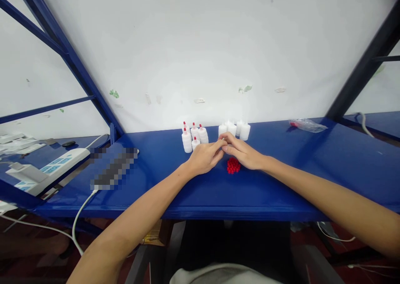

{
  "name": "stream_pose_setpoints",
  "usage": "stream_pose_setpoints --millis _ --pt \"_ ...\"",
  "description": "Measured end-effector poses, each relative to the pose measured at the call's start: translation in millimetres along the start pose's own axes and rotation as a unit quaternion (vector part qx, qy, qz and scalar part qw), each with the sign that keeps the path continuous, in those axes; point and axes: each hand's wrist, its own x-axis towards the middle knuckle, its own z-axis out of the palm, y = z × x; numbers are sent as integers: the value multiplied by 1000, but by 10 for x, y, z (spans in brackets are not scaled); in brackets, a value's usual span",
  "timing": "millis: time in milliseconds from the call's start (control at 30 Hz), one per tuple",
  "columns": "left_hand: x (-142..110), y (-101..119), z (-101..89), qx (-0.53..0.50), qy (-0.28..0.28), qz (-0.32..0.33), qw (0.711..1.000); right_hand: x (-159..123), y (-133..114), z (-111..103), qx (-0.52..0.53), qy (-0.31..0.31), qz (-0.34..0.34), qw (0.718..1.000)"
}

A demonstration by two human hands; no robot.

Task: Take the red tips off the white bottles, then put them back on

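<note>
My left hand (205,157) and my right hand (244,152) meet over the blue table, fingertips touching. The fingers of both are closed together, and a tiny pale bit shows between them, too small to name. Close by my right hand lies a pile of small red caps (233,165). Left of the hands stand several white squeeze bottles with red tips (186,141); one bottle (195,143) is partly hidden by my left hand. Behind my right hand is a group of white bottles (245,131) on which no red tips show.
A clear plastic bag (308,125) with something red lies at the back right of the blue table (281,200). A blurred-out dark device (114,169) with a white cable is at the left. A power strip (56,167) and blue frame posts stand beyond.
</note>
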Motion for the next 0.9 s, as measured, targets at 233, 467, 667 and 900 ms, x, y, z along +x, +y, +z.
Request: stream_pose_setpoints --millis 233,467,667,900 --pt "36 -220 -322 205 143 -43 967 21 77 -18 -35 49 22 998" --pt "-55 -487 -477 272 147 -110 945 62 162 -25 -141 84 47 985" --pt "-54 -467 -446 283 115 -132 943 72 187 -37 -167 93 37 981" --pt "-51 -472 -416 268 122 -139 945 68 170 -75 -209 140 74 965"
